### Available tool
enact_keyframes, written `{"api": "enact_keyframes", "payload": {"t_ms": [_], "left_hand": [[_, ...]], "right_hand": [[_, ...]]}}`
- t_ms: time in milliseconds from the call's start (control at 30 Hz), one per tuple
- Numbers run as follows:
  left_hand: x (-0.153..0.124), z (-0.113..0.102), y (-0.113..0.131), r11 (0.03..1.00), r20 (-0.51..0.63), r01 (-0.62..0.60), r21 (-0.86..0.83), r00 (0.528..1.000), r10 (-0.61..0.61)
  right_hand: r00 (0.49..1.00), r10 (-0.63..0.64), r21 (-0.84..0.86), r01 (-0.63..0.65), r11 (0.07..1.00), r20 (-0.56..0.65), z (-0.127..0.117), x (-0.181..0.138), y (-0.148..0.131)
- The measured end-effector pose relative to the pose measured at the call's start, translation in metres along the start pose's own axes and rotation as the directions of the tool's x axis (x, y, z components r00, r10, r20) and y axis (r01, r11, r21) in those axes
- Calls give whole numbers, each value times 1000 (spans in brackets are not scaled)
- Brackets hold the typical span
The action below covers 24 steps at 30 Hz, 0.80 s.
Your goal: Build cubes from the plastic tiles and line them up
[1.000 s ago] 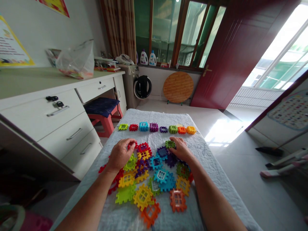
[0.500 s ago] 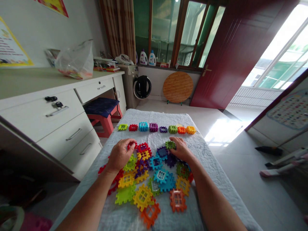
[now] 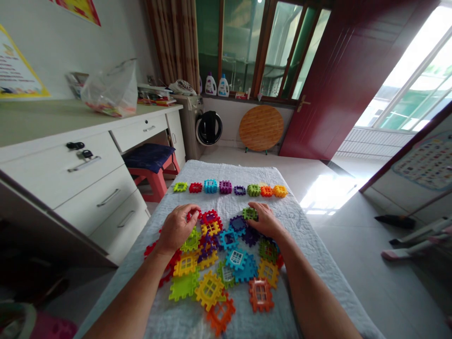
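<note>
Print on the wall poster is too small to read.

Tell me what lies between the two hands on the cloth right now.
In the head view, toy blocks fill the gap between left hand and right hand: a red block, a yellow block, a purple block.

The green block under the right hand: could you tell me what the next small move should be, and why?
Probably lift the green block clear of the pile and toward the row of single blocks beyond it. The right hand has its fingertips on it, it lies at the pile's far edge, and the left hand is busy pinching a red block.
</note>
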<state>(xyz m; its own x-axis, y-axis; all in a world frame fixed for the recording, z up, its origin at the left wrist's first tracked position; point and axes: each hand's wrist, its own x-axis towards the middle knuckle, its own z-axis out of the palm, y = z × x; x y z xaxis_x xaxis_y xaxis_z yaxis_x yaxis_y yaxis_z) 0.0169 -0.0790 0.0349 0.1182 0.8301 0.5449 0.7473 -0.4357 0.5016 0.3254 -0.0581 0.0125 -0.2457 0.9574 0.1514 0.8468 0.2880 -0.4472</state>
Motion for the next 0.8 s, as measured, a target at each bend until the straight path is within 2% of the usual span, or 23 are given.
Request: {"api": "enact_keyframes", "payload": {"t_ms": [800], "left_hand": [[1,1,2,1000,-11,-24,-12,1000,24]], "right_hand": [[1000,-3,-17,3,1000,9,-4,0,-3]]}}
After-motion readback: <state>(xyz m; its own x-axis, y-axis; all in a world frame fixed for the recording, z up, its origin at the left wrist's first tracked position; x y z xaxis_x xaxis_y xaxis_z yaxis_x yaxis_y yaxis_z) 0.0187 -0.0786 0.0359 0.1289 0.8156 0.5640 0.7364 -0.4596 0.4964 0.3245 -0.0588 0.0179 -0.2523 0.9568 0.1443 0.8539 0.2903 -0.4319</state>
